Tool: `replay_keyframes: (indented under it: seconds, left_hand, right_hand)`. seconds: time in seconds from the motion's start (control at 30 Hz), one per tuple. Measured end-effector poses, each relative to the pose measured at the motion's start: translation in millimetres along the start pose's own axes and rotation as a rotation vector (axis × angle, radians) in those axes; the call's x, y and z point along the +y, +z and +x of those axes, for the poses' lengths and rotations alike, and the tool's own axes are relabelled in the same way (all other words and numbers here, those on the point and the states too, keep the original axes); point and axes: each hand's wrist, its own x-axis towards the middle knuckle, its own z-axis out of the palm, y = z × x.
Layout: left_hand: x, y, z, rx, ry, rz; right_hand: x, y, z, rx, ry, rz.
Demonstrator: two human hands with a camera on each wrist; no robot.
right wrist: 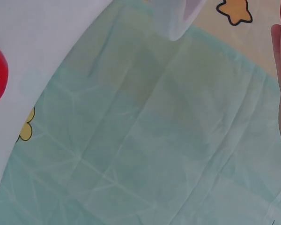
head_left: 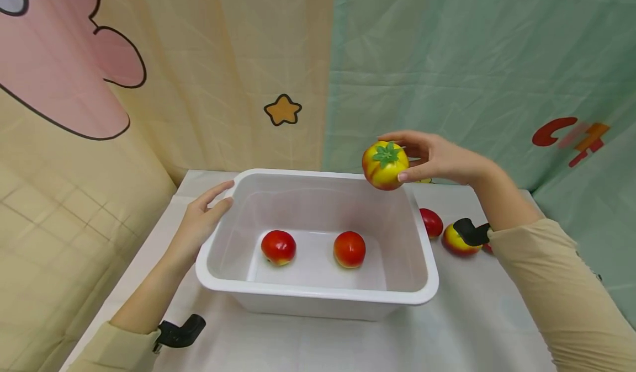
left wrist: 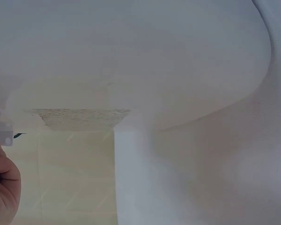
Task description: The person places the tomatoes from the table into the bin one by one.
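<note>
Between thumb and fingers of our right hand (head_left: 432, 155) we are gripping a yellow-red tomato (head_left: 383, 169), probably for carrying it securely; our left hand (head_left: 196, 223), fingers relaxed, is touching the white basin (head_left: 313, 304) beside it, perhaps for steadying; two red tomatoes (head_left: 278, 246) (head_left: 349, 249) are lying inside, leftward below the right hand.

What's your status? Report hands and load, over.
Right hand holds yellow-red fruit near back right corner of bin. Left hand touching left rim. Two red fruits inside. No obstruction visible.
</note>
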Motion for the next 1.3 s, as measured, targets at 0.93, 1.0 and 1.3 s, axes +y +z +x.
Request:
replay_keyframes:
  seconds: [0.93, 1.0, 1.3]
  left_hand:
    - [-0.9, 1.8, 2.0, 0.02, 0.019, -0.002]
    - [-0.9, 2.2, 1.9, 0.019, 0.018, 0.0]
    - [-1.0, 0.1, 1.1, 0.02, 0.015, 0.008]
  right_hand:
    - [-21, 44, 59.8, -0.161, -0.127, 0.073]
    - [-21, 47, 62.8, -0.173, -0.141, 0.078]
    - [-20, 61, 73.8, -0.196, -0.17, 0.067]
